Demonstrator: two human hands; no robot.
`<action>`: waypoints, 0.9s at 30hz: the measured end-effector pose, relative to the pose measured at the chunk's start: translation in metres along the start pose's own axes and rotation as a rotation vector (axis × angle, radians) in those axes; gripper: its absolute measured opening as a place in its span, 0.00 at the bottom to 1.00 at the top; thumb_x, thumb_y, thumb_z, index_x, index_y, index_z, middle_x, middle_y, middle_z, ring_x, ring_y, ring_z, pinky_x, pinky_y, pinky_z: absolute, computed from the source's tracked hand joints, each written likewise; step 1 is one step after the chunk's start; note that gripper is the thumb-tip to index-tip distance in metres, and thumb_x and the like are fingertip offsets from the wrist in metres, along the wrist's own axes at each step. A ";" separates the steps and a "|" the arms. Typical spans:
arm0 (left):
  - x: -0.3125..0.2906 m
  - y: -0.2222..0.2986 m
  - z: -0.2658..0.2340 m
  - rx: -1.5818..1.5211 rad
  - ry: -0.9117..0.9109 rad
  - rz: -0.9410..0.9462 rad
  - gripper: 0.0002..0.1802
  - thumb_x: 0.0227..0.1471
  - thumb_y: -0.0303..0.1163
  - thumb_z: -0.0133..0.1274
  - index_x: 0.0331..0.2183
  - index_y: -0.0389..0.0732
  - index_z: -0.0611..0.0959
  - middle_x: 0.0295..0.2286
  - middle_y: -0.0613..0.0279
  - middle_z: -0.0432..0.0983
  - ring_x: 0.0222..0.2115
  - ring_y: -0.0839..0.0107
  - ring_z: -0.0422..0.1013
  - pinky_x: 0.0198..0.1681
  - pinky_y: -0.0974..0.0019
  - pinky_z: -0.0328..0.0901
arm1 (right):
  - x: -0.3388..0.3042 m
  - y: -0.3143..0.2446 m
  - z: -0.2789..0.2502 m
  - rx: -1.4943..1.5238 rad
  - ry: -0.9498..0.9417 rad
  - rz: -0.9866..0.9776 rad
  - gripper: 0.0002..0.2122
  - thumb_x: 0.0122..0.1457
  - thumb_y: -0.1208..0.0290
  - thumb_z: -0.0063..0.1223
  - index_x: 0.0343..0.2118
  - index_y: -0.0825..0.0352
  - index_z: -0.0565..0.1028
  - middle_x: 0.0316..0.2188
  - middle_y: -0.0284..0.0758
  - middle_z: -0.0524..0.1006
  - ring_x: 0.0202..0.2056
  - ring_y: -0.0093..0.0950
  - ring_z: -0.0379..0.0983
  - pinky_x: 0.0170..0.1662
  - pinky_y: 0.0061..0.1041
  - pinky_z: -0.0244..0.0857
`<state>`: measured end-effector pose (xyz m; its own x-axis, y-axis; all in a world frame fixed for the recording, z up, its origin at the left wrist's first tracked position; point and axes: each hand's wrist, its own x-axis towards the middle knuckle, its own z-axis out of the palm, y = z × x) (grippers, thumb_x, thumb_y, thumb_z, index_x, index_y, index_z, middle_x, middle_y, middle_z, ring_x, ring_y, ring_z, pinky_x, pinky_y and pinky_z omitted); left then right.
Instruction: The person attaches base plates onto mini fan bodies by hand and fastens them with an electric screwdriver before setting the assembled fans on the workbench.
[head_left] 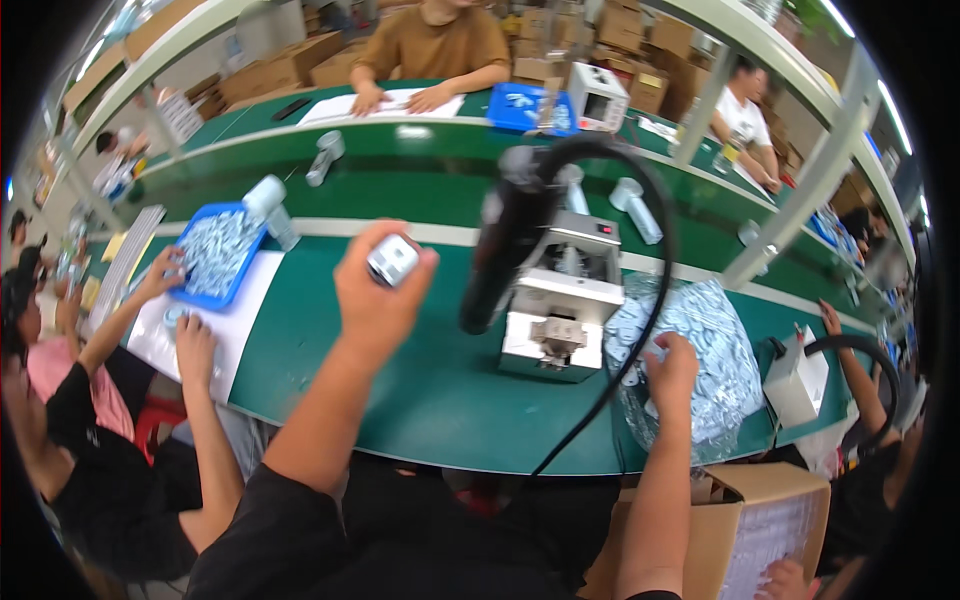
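My left hand (378, 290) is raised over the left middle of the green table, fingers wrapped round a small pale block with a dark edge (393, 262). What kind of part it is, I cannot make out. At the right, my right hand (672, 372) is at the near left side of a clear plastic bag (715, 360) full of small light-blue pieces. Its fingers are curled together; anything between them is hidden. Between my hands stands a small white bench machine (555, 345) with a metal fixture at its front.
A black cylinder on a cable (515, 230) hangs before the machine. An open cardboard box (770, 490) is below the table at right. At left, a co-worker's hands are near a blue tray (237, 285) of small pieces. Clear plastic cups (635, 210) stand on the ledge behind.
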<state>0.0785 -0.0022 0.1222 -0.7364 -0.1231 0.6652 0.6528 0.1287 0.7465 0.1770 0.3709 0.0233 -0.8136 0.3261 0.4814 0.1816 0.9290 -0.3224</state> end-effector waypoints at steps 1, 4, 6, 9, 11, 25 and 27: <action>-0.020 0.009 -0.001 -0.051 -0.018 -0.052 0.19 0.42 0.23 0.62 0.39 0.36 0.75 0.26 0.66 0.72 0.25 0.82 0.67 0.28 0.77 0.64 | 0.000 0.008 0.001 0.130 -0.015 0.072 0.10 0.42 0.79 0.59 0.30 0.68 0.72 0.25 0.41 0.75 0.30 0.43 0.72 0.34 0.36 0.65; -0.072 0.037 -0.021 -0.042 -0.105 -0.182 0.24 0.42 0.25 0.61 0.44 0.34 0.73 0.30 0.61 0.71 0.28 0.76 0.68 0.32 0.73 0.64 | 0.003 -0.045 -0.033 0.471 0.215 0.174 0.16 0.56 0.79 0.50 0.48 0.69 0.68 0.30 0.33 0.72 0.31 0.21 0.67 0.35 0.21 0.62; -0.100 0.047 -0.033 -0.058 -0.230 -0.233 0.28 0.44 0.27 0.57 0.48 0.34 0.68 0.38 0.54 0.67 0.34 0.68 0.66 0.38 0.67 0.63 | -0.009 -0.112 -0.077 0.830 0.477 0.270 0.18 0.57 0.80 0.48 0.52 0.66 0.67 0.29 0.29 0.70 0.26 0.14 0.63 0.29 0.14 0.59; -0.116 0.056 -0.030 -0.056 -0.460 -0.236 0.29 0.46 0.28 0.55 0.50 0.33 0.65 0.41 0.49 0.64 0.37 0.59 0.65 0.43 0.64 0.61 | -0.071 -0.180 -0.132 1.213 0.308 -0.260 0.14 0.58 0.77 0.46 0.47 0.74 0.66 0.27 0.40 0.71 0.22 0.26 0.69 0.25 0.17 0.64; -0.126 0.052 -0.026 -0.002 -0.508 -0.167 0.32 0.44 0.23 0.53 0.52 0.34 0.62 0.41 0.52 0.64 0.38 0.64 0.64 0.44 0.65 0.60 | -0.090 -0.205 -0.128 0.970 -0.141 -0.438 0.12 0.53 0.80 0.54 0.42 0.74 0.70 0.32 0.46 0.73 0.22 0.27 0.73 0.26 0.19 0.68; -0.124 0.044 -0.026 -0.106 -0.612 -0.035 0.41 0.44 0.38 0.54 0.56 0.32 0.58 0.46 0.45 0.62 0.46 0.50 0.61 0.51 0.55 0.54 | -0.079 -0.247 -0.050 1.503 -0.451 0.312 0.14 0.56 0.80 0.52 0.43 0.66 0.62 0.37 0.31 0.67 0.25 0.15 0.67 0.26 0.15 0.60; -0.123 0.039 -0.025 -0.071 -0.590 -0.034 0.37 0.49 0.45 0.50 0.54 0.34 0.61 0.46 0.47 0.63 0.45 0.52 0.62 0.51 0.55 0.55 | -0.071 -0.246 -0.052 1.420 -0.235 0.242 0.16 0.55 0.80 0.52 0.45 0.66 0.61 0.36 0.32 0.65 0.28 0.16 0.66 0.29 0.16 0.59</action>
<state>0.1986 -0.0065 0.0698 -0.7181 0.4444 0.5356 0.6223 0.0657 0.7800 0.2192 0.1283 0.1111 -0.9379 0.2816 0.2026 -0.2489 -0.1395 -0.9584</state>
